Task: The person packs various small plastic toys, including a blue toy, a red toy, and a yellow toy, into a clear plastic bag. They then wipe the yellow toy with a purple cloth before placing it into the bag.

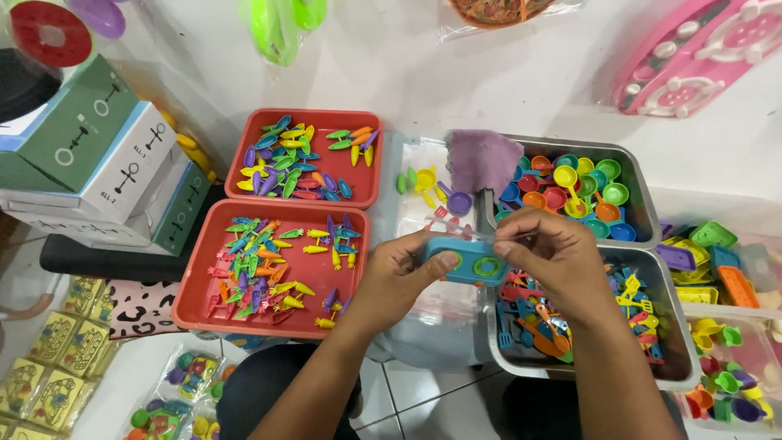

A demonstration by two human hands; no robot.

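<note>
Seen from above, two bare hands meet over a clear plastic bag. The left hand [399,273] grips a small blue toy stove [466,261] with green burner rings, thumb on its front edge. The right hand [552,254] pinches the stove's right end from above. To the left sit two red trays [281,322] of tiny colourful toy vegetables. To the right, metal trays [643,204] hold small toy pots and toy utensils. A purple cloth [482,161] lies just beyond the hands.
</note>
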